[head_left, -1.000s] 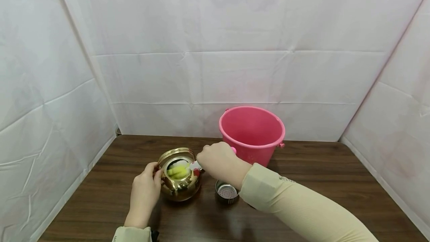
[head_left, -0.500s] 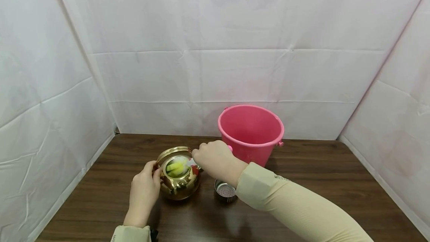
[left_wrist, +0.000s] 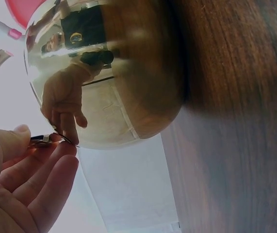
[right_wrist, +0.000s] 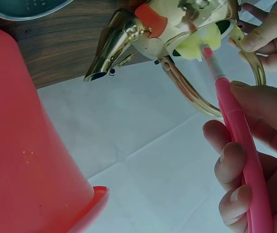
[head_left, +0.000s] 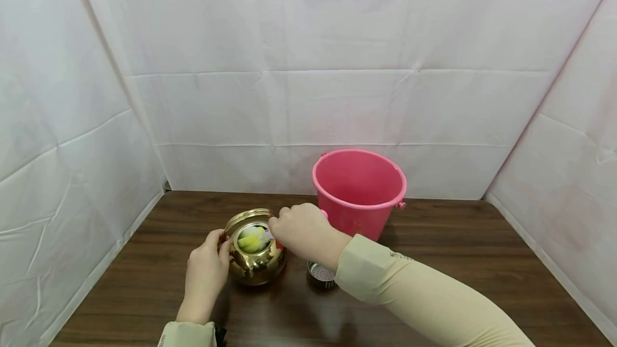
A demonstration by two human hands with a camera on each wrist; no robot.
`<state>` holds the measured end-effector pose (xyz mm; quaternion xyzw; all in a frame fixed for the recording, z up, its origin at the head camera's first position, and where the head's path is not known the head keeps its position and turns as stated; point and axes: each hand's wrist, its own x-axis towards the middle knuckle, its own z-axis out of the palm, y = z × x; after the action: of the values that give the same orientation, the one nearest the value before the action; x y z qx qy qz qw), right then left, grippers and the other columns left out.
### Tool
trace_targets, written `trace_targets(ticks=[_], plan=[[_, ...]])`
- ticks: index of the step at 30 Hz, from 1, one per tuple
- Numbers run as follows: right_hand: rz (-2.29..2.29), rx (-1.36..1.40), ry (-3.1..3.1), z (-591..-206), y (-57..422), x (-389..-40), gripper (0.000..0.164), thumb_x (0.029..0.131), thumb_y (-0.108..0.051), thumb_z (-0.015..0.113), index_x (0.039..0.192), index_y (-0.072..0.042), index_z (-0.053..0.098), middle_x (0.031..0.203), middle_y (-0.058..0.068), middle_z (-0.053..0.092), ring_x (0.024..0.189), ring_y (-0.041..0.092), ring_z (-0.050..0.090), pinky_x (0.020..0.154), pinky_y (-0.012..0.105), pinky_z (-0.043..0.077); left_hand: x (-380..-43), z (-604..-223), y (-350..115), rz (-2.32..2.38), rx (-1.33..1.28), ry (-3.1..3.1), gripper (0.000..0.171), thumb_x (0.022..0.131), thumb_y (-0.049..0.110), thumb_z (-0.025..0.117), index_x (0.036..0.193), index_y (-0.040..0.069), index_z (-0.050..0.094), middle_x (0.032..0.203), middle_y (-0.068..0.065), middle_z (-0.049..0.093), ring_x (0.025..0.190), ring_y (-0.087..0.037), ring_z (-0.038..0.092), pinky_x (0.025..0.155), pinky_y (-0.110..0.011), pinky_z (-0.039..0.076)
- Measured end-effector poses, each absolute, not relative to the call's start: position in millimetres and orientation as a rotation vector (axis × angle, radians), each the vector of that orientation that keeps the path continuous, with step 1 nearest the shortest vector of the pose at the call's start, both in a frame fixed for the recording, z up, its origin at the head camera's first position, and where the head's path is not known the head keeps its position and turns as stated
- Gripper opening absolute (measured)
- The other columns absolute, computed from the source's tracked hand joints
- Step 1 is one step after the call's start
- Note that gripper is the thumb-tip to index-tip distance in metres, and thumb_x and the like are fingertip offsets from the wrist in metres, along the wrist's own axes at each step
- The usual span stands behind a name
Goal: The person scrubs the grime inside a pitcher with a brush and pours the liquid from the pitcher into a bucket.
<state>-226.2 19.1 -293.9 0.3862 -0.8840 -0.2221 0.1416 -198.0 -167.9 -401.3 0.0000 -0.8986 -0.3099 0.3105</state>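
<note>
A shiny gold teapot [head_left: 257, 272] stands upright on the table, lid off, its hoop handle raised over the opening. My left hand [head_left: 206, 269] pinches the foot of that handle between thumb and fingers on the left side. My right hand [head_left: 305, 232] grips the pink handle [right_wrist: 245, 150] of a cleaning brush, fingers curled round it. The brush's yellow and white head [head_left: 251, 241] is inside the teapot's mouth, its lower part hidden by the wall. The spout [right_wrist: 102, 53] points toward the bucket side in the right wrist view.
A pink bucket [head_left: 359, 218] stands behind and right of the teapot. Between them, nearer the front, sits a small metal strainer cup [head_left: 321, 273] with a perforated bottom, partly covered by the right wrist. White cloth [head_left: 337, 106] encloses the brown wooden table [head_left: 458, 261].
My right hand has shifted a little left, closer over the teapot, and the brush head has moved about within the mouth. The left hand keeps its hold on the handle's foot.
</note>
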Motion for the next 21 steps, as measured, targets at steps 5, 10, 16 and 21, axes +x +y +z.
trace_targets(ticks=[5, 10, 16, 21], plan=[[-0.649, 1.147, -2.541, -294.0, 18.5, -224.0, 0.009, 0.086, -0.022, 0.068, 0.094, -0.02, 0.067, 0.078, -0.002, 0.065, 0.067, 0.013, 0.062, 0.045, 0.029, 0.047, -198.7, -401.2, -167.7, -0.82, 0.01, -2.379, 0.019, 0.088, 0.004, 0.063, 0.105, -0.006, 0.06, 0.089, -0.025, 0.07, 0.073, -0.039, 0.067, 0.06, -0.049, 0.052], [-0.64, 1.191, -2.51, -294.7, 18.8, -222.6, 0.008, 0.087, -0.018, 0.066, 0.094, -0.021, 0.068, 0.078, -0.002, 0.067, 0.065, 0.014, 0.062, 0.046, 0.029, 0.048, -198.4, -400.4, -167.2, -0.828, 0.017, -2.391, 0.019, 0.089, 0.005, 0.063, 0.105, -0.005, 0.06, 0.089, -0.025, 0.07, 0.073, -0.038, 0.068, 0.06, -0.048, 0.053], [-0.66, 1.209, -2.467, -295.3, 20.9, -221.0, 0.012, 0.086, -0.013, 0.065, 0.093, -0.023, 0.068, 0.078, -0.002, 0.067, 0.063, 0.015, 0.062, 0.044, 0.03, 0.048, -197.5, -398.7, -167.0, -0.835, 0.023, -2.406, 0.019, 0.089, 0.005, 0.062, 0.105, -0.006, 0.06, 0.09, -0.025, 0.069, 0.073, -0.038, 0.068, 0.059, -0.047, 0.053], [-0.685, 1.212, -2.478, -293.9, 21.6, -219.6, 0.015, 0.086, -0.013, 0.065, 0.094, -0.025, 0.07, 0.077, -0.003, 0.067, 0.062, 0.014, 0.062, 0.043, 0.03, 0.046, -197.4, -398.4, -167.0, -0.84, 0.024, -2.411, 0.02, 0.09, 0.005, 0.062, 0.106, -0.006, 0.06, 0.09, -0.026, 0.069, 0.073, -0.037, 0.067, 0.059, -0.046, 0.053]])
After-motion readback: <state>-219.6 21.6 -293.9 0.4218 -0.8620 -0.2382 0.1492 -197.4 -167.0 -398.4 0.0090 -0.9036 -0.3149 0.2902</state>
